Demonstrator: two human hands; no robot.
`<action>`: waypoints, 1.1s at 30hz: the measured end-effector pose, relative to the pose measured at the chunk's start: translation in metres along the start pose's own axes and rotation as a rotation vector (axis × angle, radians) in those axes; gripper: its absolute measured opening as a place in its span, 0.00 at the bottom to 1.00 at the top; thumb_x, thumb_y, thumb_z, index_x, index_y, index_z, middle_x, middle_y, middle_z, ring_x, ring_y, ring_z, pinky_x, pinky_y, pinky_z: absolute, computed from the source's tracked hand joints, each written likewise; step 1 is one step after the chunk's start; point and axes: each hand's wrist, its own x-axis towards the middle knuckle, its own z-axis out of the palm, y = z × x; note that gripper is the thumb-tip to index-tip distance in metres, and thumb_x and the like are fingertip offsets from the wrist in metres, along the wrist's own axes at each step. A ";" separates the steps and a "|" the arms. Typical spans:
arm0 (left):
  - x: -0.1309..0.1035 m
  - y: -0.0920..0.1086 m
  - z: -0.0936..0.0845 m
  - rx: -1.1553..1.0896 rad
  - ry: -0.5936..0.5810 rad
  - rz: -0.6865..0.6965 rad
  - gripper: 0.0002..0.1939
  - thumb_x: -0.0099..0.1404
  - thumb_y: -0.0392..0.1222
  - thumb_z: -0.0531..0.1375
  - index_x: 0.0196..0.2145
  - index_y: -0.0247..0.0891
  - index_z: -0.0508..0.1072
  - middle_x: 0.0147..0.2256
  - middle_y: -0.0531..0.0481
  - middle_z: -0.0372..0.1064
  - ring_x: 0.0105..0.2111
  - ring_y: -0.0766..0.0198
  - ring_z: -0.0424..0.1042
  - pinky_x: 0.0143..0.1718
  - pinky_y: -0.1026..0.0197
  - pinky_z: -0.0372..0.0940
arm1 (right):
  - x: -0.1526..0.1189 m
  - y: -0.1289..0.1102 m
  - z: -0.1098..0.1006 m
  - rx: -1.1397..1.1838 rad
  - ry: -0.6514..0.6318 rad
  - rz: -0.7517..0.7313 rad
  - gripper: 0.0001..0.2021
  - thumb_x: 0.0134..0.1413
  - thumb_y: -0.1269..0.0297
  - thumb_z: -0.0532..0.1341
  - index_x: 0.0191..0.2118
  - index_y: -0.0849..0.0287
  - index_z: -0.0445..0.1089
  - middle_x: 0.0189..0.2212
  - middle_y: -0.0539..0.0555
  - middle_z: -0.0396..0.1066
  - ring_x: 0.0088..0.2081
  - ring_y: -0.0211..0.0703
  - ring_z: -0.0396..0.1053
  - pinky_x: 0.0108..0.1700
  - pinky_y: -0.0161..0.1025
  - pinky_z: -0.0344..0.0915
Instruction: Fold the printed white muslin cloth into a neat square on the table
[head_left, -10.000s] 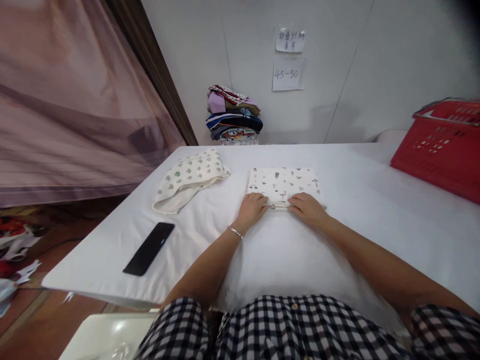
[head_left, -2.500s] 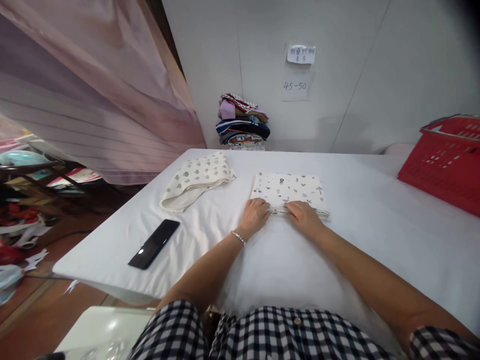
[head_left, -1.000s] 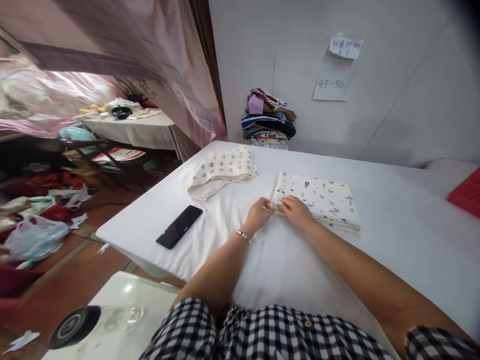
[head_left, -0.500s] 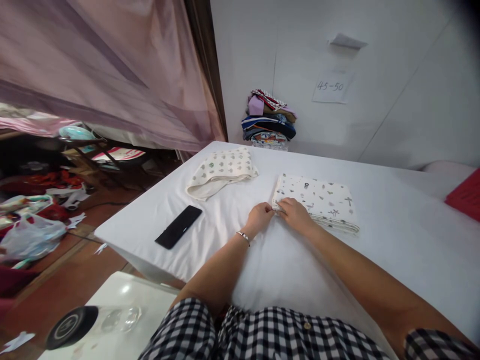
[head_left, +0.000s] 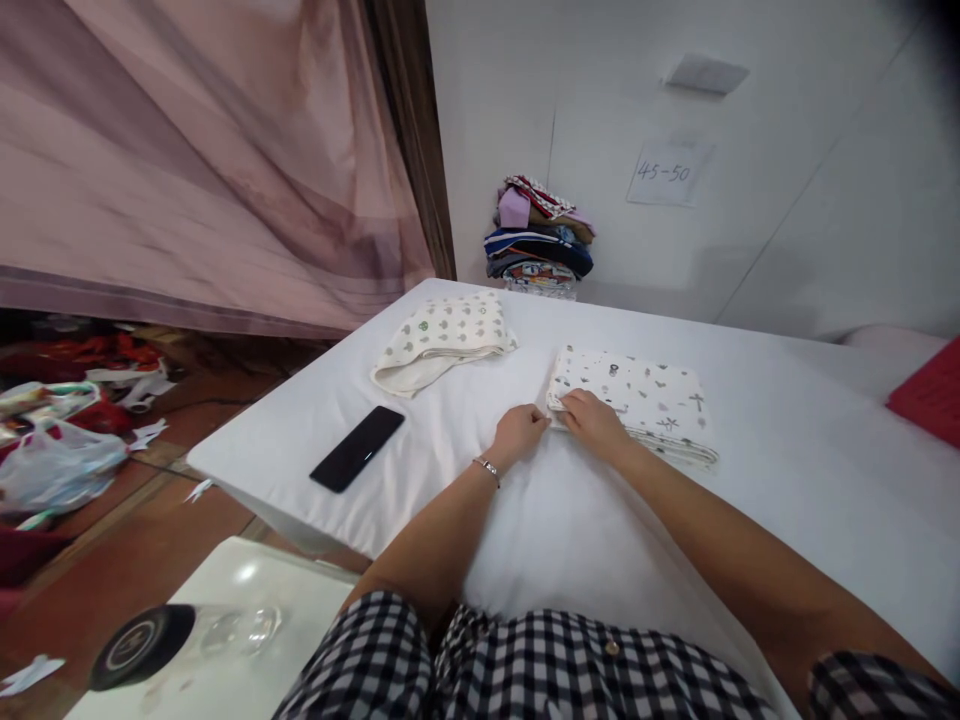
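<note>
A folded white cloth [head_left: 637, 385] with small grey and dark printed figures lies flat on the white-covered table [head_left: 787, 430]. At its near left corner, my left hand [head_left: 519, 432] is closed, fingertips pinched on the cloth's edge. Beside it my right hand [head_left: 594, 424] grips the same corner from above, thumb and fingers together on the upper layers. The folded layers show along the near edge, partly behind my right hand and forearm. Farther left lies a second cloth [head_left: 450, 335], cream with green-grey prints, loosely folded with a curled left end.
A black phone [head_left: 358, 449] lies left of my arm. A clothes stack [head_left: 538, 240] stands behind the table by the wall. A clear bottle with a black lid [head_left: 142, 645] lies on a white surface at lower left. A red item [head_left: 930, 400] sits at right; a pink curtain [head_left: 225, 170] hangs left.
My right hand has shifted slightly up, and the corner's upper layers look lifted a little. My left hand has hardly moved. The curtain at left has swung lower.
</note>
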 end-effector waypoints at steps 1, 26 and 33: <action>0.000 0.000 0.000 0.001 -0.003 -0.002 0.09 0.61 0.42 0.58 0.29 0.38 0.76 0.30 0.50 0.74 0.30 0.64 0.69 0.30 0.64 0.57 | -0.001 0.000 -0.001 -0.002 0.001 0.001 0.09 0.62 0.70 0.52 0.42 0.60 0.68 0.45 0.57 0.68 0.46 0.44 0.64 0.45 0.37 0.60; 0.003 -0.003 -0.002 -0.038 -0.002 -0.013 0.09 0.59 0.37 0.55 0.29 0.38 0.76 0.30 0.49 0.75 0.31 0.64 0.69 0.32 0.64 0.59 | -0.005 -0.007 0.008 -0.118 -0.048 -0.084 0.11 0.62 0.72 0.49 0.37 0.60 0.69 0.37 0.58 0.67 0.38 0.47 0.61 0.38 0.41 0.55; 0.006 -0.005 0.003 -0.131 0.106 0.041 0.14 0.63 0.50 0.55 0.32 0.39 0.74 0.33 0.49 0.75 0.33 0.63 0.71 0.36 0.64 0.61 | -0.002 -0.012 0.015 -0.127 -0.013 -0.051 0.11 0.64 0.71 0.49 0.39 0.62 0.69 0.39 0.59 0.67 0.40 0.48 0.62 0.40 0.43 0.57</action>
